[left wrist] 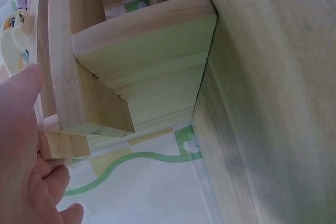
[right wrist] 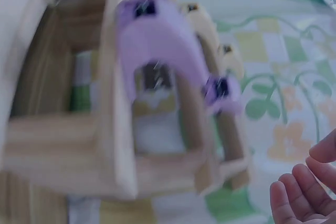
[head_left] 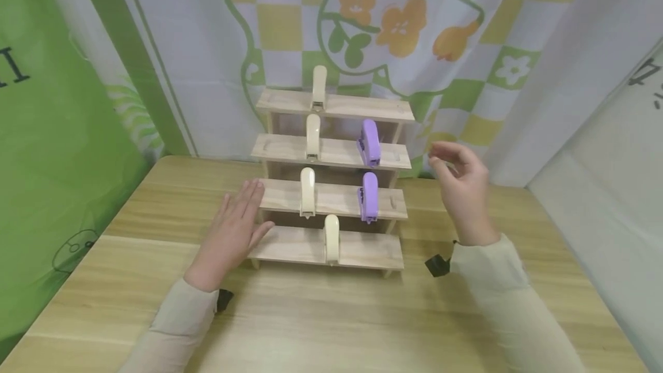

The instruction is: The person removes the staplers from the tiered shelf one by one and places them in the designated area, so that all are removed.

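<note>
A four-step wooden display rack holds upright staplers. Several are cream: one on the top step, others on each step below, down to the bottom one. Two are purple, at the right of the second step and the third step. My left hand rests its straight fingertips on the left end of the third step; in the left wrist view the hand lies along the rack's side. Off the rack's right side, my right hand hovers with loosely bent fingers, holding nothing, as the right wrist view also shows.
The rack stands on a wood-grain table near its back edge. Behind hangs a patterned curtain. Green cloth borders the left side, a pale panel the right. Small black pieces sit at both sleeve cuffs.
</note>
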Motion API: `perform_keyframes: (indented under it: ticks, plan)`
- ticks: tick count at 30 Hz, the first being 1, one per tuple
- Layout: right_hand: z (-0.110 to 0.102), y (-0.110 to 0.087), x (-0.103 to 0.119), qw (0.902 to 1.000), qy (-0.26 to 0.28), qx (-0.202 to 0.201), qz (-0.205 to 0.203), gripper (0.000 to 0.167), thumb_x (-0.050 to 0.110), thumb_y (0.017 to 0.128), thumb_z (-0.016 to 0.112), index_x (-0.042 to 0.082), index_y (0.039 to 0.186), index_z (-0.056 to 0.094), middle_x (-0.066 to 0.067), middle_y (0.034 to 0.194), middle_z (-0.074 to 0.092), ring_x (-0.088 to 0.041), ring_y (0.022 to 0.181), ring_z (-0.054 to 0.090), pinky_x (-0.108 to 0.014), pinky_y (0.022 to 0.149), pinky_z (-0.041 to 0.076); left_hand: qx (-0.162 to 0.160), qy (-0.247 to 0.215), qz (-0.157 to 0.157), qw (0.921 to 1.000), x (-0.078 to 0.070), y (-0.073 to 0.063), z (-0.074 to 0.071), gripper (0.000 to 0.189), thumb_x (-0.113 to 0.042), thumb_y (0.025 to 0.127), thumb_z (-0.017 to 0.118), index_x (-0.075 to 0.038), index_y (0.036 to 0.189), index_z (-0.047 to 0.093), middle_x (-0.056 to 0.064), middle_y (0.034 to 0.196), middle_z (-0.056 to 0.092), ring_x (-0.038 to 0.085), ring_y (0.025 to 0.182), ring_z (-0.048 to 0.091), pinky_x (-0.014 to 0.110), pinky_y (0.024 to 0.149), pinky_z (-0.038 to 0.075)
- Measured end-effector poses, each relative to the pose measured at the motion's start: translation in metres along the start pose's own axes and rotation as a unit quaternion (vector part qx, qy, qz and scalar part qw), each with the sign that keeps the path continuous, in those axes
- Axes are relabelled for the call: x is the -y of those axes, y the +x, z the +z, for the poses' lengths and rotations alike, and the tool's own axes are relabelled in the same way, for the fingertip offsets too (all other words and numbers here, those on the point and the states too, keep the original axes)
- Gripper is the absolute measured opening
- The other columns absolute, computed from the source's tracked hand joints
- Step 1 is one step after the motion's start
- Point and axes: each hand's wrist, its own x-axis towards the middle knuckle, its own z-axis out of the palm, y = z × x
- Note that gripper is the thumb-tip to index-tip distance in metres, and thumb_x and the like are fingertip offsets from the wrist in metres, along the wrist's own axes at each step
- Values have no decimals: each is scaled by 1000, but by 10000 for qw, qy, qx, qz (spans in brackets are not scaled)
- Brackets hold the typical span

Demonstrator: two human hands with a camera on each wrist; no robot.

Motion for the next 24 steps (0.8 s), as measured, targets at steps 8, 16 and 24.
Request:
perform_keyframes:
  ticks: [8,16,24]
  plan:
    - [34,11,29,9979,456,351,-289,26,-2,95,62,-7,120,64,-14,116,67,-15,107,65,-27,101,53,51,34,-23,10000,0,2,-3,81,-41,104,54,2,160,16,21,166,17,38,154,16,63,122,16]
    - [66,25,49,9932,828,811,-62,29,-2,93,66,-6,122,64,-15,118,68,-19,109,65,-30,104,51,86,74,-34,9999,1,0,-1,80,-41,104,53,2,160,17,20,167,17,37,154,16,63,123,15]
    - [94,41,60,9902,815,1097,285,36,7,93,71,-1,128,65,-11,125,69,-19,113,65,-28,104,50,29,76,-22,10000,0,0,-2,78,-40,104,53,2,160,18,20,167,17,38,153,18,63,123,16]
